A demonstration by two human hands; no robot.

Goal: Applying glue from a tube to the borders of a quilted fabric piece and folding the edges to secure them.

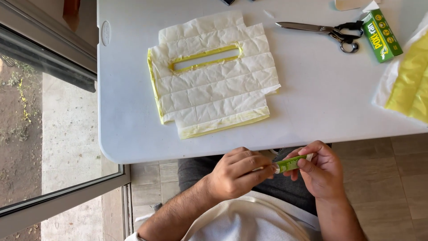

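Below the table's front edge, over my lap, my right hand (320,168) grips a small green glue tube (290,164). My left hand (237,174) pinches the tube's tip or cap end, fingers closed around it. On the white table (312,98) above lies a flat piece of white quilted padding with yellow edging (214,76). It has stepped corners and a long rectangular slot cut near its top. Neither hand touches the padding.
Metal scissors with black handles (327,31) lie at the table's back right, next to a green glue box (381,35). Yellow and white fabric (408,80) hangs in at the right edge. A glass sliding door (49,134) stands at my left, with tiled floor below.
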